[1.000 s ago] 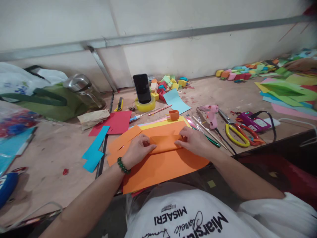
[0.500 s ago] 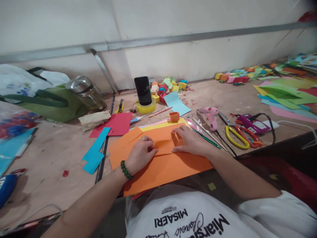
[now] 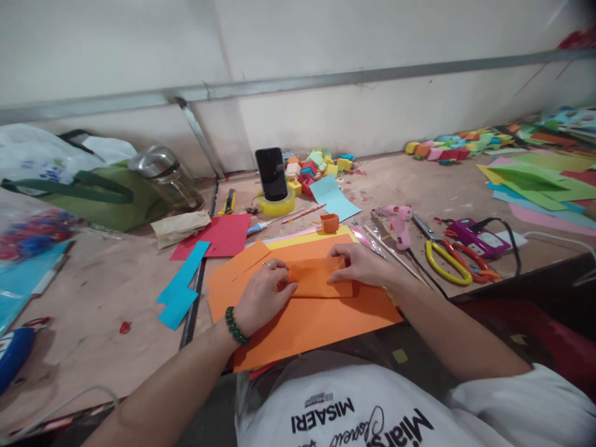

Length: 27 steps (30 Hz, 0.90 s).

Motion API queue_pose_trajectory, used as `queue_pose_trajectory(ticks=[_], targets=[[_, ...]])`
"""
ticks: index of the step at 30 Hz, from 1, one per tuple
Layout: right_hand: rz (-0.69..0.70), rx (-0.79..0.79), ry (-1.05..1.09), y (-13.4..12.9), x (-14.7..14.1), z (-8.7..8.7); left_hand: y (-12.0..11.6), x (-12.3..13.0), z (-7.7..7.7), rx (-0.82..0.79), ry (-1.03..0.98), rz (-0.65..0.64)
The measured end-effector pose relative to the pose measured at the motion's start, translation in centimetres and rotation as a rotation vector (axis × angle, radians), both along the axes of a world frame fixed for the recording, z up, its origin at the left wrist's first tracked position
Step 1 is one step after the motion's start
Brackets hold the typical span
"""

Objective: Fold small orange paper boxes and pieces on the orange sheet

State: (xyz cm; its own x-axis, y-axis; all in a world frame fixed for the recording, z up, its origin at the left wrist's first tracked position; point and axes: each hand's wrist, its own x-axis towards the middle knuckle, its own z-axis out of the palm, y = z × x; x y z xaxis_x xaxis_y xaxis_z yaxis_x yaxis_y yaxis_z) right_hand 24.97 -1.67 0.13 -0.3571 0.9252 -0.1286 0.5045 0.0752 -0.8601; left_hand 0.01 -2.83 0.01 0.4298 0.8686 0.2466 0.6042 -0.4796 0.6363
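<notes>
A folded strip of orange paper (image 3: 316, 279) lies between my hands, above larger orange sheets (image 3: 307, 332). My left hand (image 3: 267, 285), with a ring and a green bead bracelet (image 3: 236, 327), pinches the strip's left end. At the right end, the thumb and fingers of my right hand (image 3: 361, 264) close on the same strip. A small folded orange paper piece (image 3: 329, 223) sits just beyond the sheets. My fingers hide both ends of the strip.
On the right lie a pink glue gun (image 3: 398, 223), scissors (image 3: 447, 257) and a purple power adapter (image 3: 479, 237). A phone (image 3: 272, 174) leans on a tape roll (image 3: 277, 203), before folded paper pieces (image 3: 321, 167). Blue strips (image 3: 184, 288) and red paper (image 3: 228, 236) are left.
The raised right part of the orange strip now lies flatter and longer between my hands. My right hand has shifted slightly right; my left hand stays nearly in place.
</notes>
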Motion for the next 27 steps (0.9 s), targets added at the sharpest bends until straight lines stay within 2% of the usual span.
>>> queue_pose_trajectory(ticks=[3, 5, 8, 10, 14, 20, 27], targets=[[-0.033, 0.051, 0.125, -0.7, 0.1, 0.6, 0.5, 0.0, -0.2, -0.092, -0.274, 0.143], [-0.067, 0.127, 0.12, -1.2, 0.0, 1.1, 0.8, -0.1, -0.1, -0.23, -0.429, 0.206], [-0.07, 0.207, 0.116, -1.6, -0.2, 1.2, 1.1, -0.2, 0.5, -0.482, -0.518, 0.137], [-0.08, 0.236, 0.113, -1.6, -0.4, 0.8, 1.0, -0.2, 1.1, -0.574, -0.529, 0.093], [-0.149, 0.215, 0.155, -1.6, -0.8, 0.4, 0.7, -0.1, 1.9, -0.557, -0.572, 0.141], [-0.271, 0.088, 0.313, -2.2, -1.4, 1.2, 0.5, -0.1, 2.2, -0.545, -0.609, 0.176], [-0.389, 0.185, 0.357, -2.0, -1.9, 1.0, 0.2, 0.0, 2.7, -0.538, -0.562, 0.172]])
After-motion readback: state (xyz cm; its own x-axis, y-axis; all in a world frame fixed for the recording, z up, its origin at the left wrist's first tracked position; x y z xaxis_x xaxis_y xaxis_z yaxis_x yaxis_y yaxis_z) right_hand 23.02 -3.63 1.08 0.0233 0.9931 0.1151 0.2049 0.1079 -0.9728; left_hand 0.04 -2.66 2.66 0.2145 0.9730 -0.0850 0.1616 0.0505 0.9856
